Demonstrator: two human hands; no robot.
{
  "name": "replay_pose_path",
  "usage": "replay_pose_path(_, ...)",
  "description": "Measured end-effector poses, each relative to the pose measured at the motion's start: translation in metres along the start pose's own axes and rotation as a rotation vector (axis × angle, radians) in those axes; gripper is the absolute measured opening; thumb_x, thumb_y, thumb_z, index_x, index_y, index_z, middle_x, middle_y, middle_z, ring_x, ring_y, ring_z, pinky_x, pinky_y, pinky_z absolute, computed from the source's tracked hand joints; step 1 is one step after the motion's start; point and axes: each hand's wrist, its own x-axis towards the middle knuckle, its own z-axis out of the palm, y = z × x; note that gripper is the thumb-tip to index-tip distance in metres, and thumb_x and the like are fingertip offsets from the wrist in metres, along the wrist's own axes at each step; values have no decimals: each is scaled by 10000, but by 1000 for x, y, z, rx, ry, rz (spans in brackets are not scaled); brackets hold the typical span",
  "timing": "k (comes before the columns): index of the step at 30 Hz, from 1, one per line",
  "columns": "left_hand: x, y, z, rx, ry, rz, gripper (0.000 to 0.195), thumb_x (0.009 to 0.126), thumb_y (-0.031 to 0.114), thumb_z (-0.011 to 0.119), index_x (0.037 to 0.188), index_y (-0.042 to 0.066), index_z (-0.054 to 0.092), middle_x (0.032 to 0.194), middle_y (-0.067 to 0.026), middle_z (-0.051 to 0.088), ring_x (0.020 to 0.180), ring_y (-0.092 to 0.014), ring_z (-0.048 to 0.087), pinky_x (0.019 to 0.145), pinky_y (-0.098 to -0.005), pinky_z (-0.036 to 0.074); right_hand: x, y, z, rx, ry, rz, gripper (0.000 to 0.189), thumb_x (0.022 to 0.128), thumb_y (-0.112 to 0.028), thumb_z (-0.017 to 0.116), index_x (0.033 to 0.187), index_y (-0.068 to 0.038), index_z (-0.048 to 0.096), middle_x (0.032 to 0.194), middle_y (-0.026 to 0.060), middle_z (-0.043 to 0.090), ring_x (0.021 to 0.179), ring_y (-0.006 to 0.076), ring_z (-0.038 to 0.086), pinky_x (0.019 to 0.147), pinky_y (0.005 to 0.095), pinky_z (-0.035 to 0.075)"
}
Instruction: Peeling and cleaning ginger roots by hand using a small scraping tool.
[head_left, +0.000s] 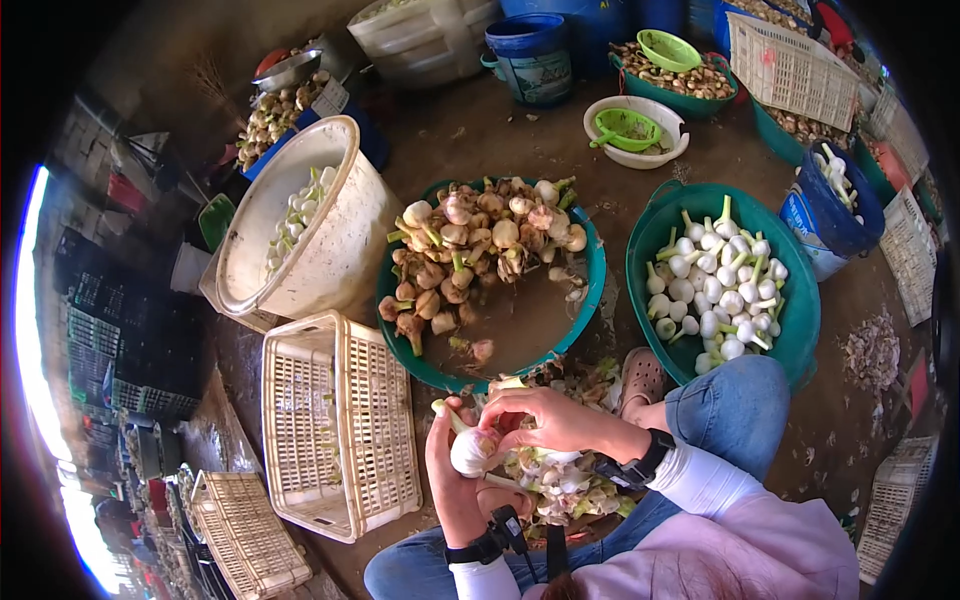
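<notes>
A white garlic bulb (474, 452) with a short green stem and a purplish patch rests in my left hand (454, 480), whose fingers and thumb are closed around it. My right hand (555, 424) touches the bulb's right side, its thumb and fingertips pinching at the outer skin. Beneath both hands lies a heap of peeled garlic skins and leaves (559, 484). Just beyond the hands stands a green tub (596, 262) of brown, unpeeled garlic (487, 232) in murky water. To its right, another green tub (637, 247) holds clean white garlic bulbs (720, 289) with trimmed stems.
A pale plastic crate (382, 420) stands left of my hands, below a large white tub (382, 217) tipped on its side with garlic inside. At right is a blue bucket (832, 214). Farther back sit a white basin (637, 157) with a green strainer (626, 127) and another blue bucket (532, 67).
</notes>
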Motion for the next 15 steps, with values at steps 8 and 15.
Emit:
replay_pose_path(8, 5, 5, -10, -2, -65, 99, 282, 926, 247, 438, 1110, 40, 493, 808, -49, 531, 704, -148, 558, 640, -287, 501, -5, -7, -6, -149, -52, -5, 148, 764, -51, 652, 867, -21, 549, 799, 45, 574, 703, 143, 568, 655, 258, 451)
replay_pose_path(15, 8, -8, -15, -161, 36, 144, 301, 918, 295, 454, 1149, 103, 449, 818, -24, 516, 748, -163, 548, 656, -325, 493, 1, 8, 11, -189, 175, -63, 135, 758, -59, 615, 865, -34, 537, 853, 90, 545, 799, 248, 544, 726, 312, 437)
